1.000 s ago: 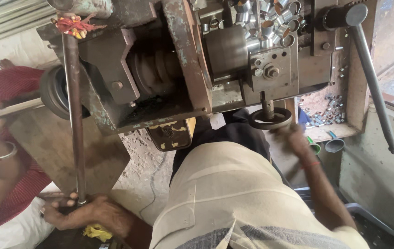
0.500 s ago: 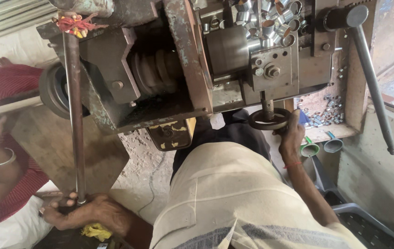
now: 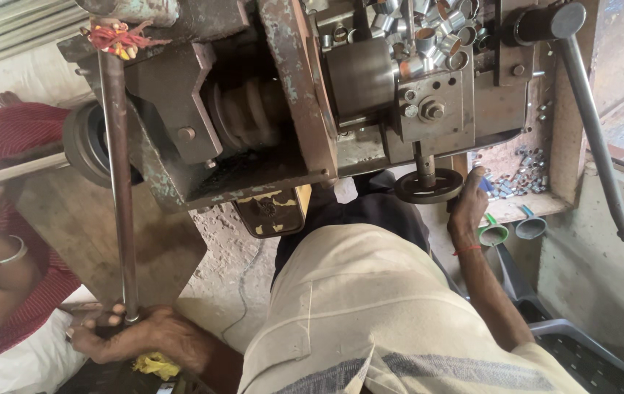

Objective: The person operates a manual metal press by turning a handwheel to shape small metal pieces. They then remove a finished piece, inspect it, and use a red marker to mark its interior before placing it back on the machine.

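At the machine front, seen from above:
Right hand (image 3: pixel 469 208): fingers curled on rim of small handwheel (image 3: pixel 429 186), wheel just left of palm.
Left hand (image 3: pixel 140 335): closed around lower end of long lever (image 3: pixel 118 182), axis running away from the person.
Nearer the wheel: right hand.

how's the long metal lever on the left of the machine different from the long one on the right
The rusty brown metal lever on the left runs nearly straight down, and the left hand grips its lower end. The smoother grey metal lever on the right slants outward with nothing holding it; the right hand is at the dark round handwheel. Both are long thin rods.
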